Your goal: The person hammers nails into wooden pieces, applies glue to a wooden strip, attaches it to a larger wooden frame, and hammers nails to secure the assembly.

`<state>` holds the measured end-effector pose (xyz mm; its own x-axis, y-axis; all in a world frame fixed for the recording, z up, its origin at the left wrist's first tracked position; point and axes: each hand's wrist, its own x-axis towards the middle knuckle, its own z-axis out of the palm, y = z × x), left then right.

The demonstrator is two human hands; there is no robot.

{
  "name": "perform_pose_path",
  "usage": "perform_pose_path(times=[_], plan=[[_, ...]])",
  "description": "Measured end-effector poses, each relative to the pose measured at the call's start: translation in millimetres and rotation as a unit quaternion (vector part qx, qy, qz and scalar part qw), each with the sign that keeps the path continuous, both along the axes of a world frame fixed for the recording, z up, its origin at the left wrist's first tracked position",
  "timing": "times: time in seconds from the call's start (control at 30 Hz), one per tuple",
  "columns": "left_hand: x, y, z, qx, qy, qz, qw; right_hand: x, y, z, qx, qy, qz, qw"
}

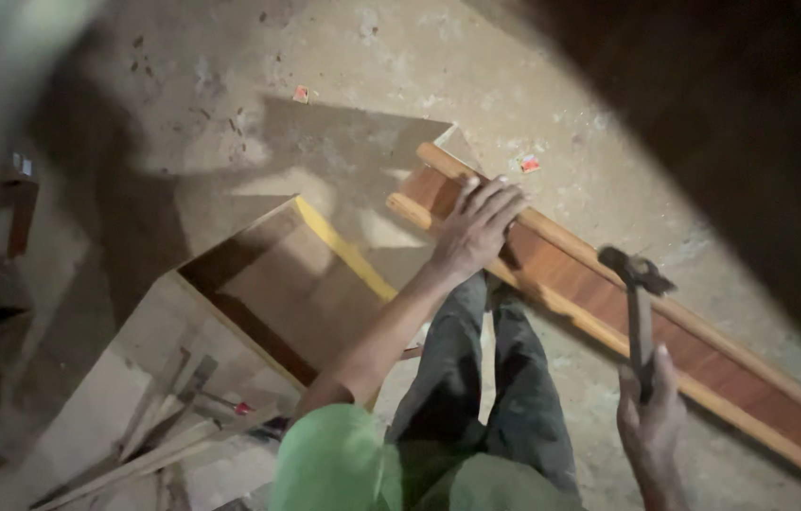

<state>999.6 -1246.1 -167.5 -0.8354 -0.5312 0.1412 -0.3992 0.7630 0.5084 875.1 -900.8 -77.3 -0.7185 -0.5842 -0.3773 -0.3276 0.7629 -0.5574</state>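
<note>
Dusty concrete floor (400,66), mottled, with two small red-and-white scraps: one (301,94) near the top, another (530,163) further right. Open wooden box frame (258,284) with a yellow edge strip (343,248) lies left of centre, partly over a flat sheet of board (353,151). Lower left, loose wood offcuts (149,445) in a heap, a red-tipped tool (230,405) among them; dark wooden piece (20,213) at far left, blurred.

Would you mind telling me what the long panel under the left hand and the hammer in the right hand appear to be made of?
The long panel looks like wood: a reddish-brown, smooth, possibly laminated face edged with paler bare strips. The hammer seems to have a dark metal head and a dark handle, perhaps metal or wood; the dim light leaves that open. The left hand presses the panel; the right hand grips the handle.
</note>
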Motion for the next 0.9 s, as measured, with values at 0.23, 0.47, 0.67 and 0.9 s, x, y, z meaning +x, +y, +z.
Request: perform_pose_path(times=[0.23,0.47,0.67,0.9], plan=[[50.0,-119.4,5.7,0.126,-0.134,0.064,0.981,54.0,39.3,5.9,0.043,-0.091,-0.102,0.990],[41.4,-153.2,23.4,0.118,-0.228,-0.096,0.962,71.6,19.5,16.2,-0.027,-0.151,-0.185,0.971],[59.5,-148.5,-6.1,0.040,-0.271,-0.123,0.954,82.8,18.3,33.3,-0.028,-0.153,-0.223,0.962],[68.2,-162.2,11.8,-0.245,-0.246,-0.141,0.927,116.7,44.3,29.2,-0.015,-0.029,-0.184,0.982]])
